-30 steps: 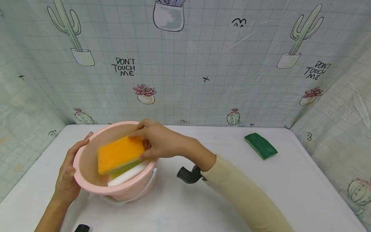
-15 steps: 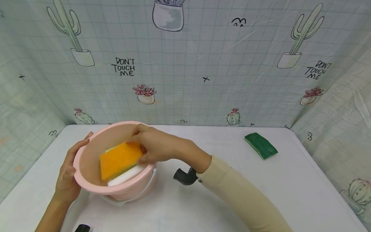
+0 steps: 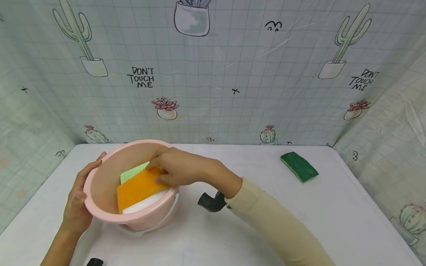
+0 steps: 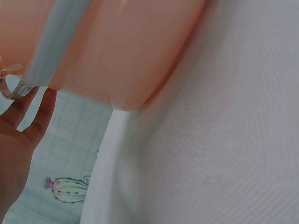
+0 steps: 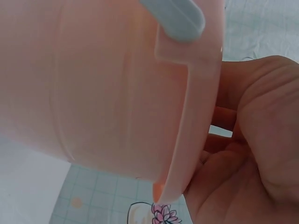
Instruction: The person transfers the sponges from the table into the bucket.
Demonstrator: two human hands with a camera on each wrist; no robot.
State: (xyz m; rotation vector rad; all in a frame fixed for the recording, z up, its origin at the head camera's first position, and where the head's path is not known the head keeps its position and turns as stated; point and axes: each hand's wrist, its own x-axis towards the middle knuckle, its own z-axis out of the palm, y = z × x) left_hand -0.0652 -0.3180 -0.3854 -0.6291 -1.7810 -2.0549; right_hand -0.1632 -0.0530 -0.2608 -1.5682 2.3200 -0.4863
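Note:
A pink bucket [image 3: 100,208] with a pale handle stands on the left of the table in the head view. My left hand [image 3: 77,207] holds its left side at the rim; in the left wrist view, two fingers [image 4: 41,114] of it meet the bucket's wall. Reaching over the right rim, my right hand [image 3: 179,166] pinches an orange sponge [image 3: 138,190] inside the bucket. A light green sponge [image 3: 133,173] shows behind the orange one, and a white piece [image 3: 146,202] lies in front of it. The right wrist view shows the bucket's outside, with the sponge hidden.
A dark green scouring pad [image 3: 299,167] lies at the far right of the white table [image 3: 253,221]. Cloth printed with cacti [image 3: 213,74] hangs behind and at both sides. Each wrist carries a black camera mount.
My right hand has lowered the orange sponge deeper into the bucket, between the light green sponge and the white piece. The left hand has stayed on the rim.

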